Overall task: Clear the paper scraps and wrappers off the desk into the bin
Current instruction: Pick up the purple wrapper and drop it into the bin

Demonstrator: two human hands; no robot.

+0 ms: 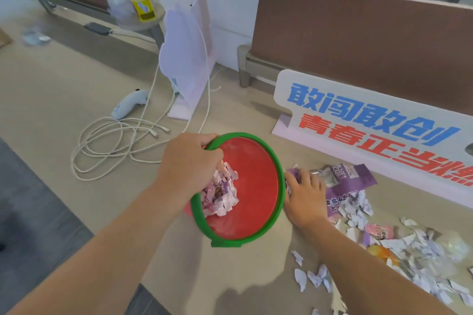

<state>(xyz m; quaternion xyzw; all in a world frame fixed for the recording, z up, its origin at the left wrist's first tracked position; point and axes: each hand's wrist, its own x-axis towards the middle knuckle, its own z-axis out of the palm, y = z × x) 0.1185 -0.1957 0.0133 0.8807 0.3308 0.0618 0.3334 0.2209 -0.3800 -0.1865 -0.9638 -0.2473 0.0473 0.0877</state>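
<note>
A red bin with a green rim [277, 215] is tipped toward me at the desk's middle. My left hand [188, 161] grips its rim at the upper left. Torn paper scraps and a purple wrapper piece [221, 194] lie inside against its left wall. Just right of the bin, my right hand [305, 194] presses flat on scraps and on the edge of a purple wrapper [348, 179] lying on the desk. More white paper scraps [419, 250] and a pink wrapper [378, 231] are spread over the desk to the right.
A white sign with blue and red characters [371, 123] stands behind the scraps. A coiled white cable [107, 143], a white handheld device [128, 107] and a white paper bag [186, 59] lie at the left. A brown partition [358, 41] runs along the back.
</note>
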